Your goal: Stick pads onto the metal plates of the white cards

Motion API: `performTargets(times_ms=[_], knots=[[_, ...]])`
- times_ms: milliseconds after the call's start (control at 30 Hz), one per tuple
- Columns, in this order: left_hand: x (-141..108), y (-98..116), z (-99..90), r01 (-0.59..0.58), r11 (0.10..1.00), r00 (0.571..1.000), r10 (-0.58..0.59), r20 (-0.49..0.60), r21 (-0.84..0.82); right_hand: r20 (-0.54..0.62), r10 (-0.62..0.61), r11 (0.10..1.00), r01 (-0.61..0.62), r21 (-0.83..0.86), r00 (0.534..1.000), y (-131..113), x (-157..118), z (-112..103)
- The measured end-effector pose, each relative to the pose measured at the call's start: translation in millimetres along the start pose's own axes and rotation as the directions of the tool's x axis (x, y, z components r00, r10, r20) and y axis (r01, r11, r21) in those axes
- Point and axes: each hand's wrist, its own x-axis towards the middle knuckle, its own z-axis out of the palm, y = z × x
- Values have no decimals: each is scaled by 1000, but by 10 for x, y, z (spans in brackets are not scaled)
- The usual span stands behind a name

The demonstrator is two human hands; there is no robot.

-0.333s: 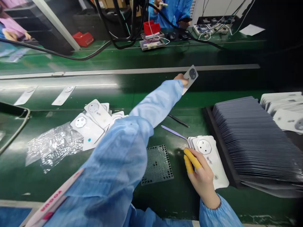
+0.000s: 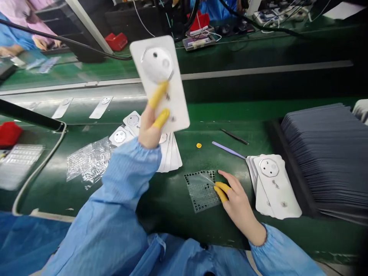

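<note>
Raised in front of me, my left hand point(image 2: 155, 119) grips a white phone back cover point(image 2: 179, 99), its round camera area at the top. Yellow finger cots on that hand press against the cover's face. My right hand point(image 2: 234, 199), also in yellow finger cots, pinches at the edge of a clear sheet with black dots point(image 2: 198, 191). A thin pale sliver shows at its fingertips, too fine to name. Right of this hand lies a small stack of white back covers point(image 2: 278, 188). Below my left hand, more loose covers point(image 2: 172, 157) are fanned out, partly hidden.
Purple tweezers point(image 2: 228, 150) and dark tweezers point(image 2: 234, 136) lie mid-table near a yellow finger cot point(image 2: 199, 145). A black tray point(image 2: 296, 168) of dark sleeves stands right. Clear plastic bags point(image 2: 89, 161) lie left. Single covers point(image 2: 100, 107) rest farther back. Other people are across the bench.
My left arm has drawn back from the far side, and the cover in that hand is now close and facing me. My right hand has moved left from the stack to the dotted sheet.
</note>
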Motion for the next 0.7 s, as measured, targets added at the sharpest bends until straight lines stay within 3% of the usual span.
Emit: performTargets(times_ms=[67, 167, 267, 367, 433, 567, 700], knots=[[-493, -24, -239, 129, 990, 984, -120, 130, -57, 16, 26, 991, -28, 129, 1000, -22, 40, -77], [-1060, -68, -300, 389, 921, 875, -361, 322, -25, 176, 117, 955, -159, 249, 978, -140, 174, -297], [-1365, -57, -225, 533, 846, 754, -461, 467, -25, 324, 163, 912, -267, 311, 932, -285, 349, -461], [-1549, -22, -172, 616, 785, 651, -455, 608, -72, 404, 127, 899, -277, 338, 906, -348, 476, -450], [-1671, -30, -148, 632, 770, 645, -463, 609, -84, 394, 79, 939, -201, 279, 916, -355, 503, -355], [-1895, -141, -83, 609, 792, 695, -501, 516, -51, 135, -104, 992, 94, 81, 985, -440, 433, -64], [-1998, -227, -44, 539, 842, 728, -451, 517, -24, 173, -269, 957, 243, 155, 948, -612, 333, 216]])
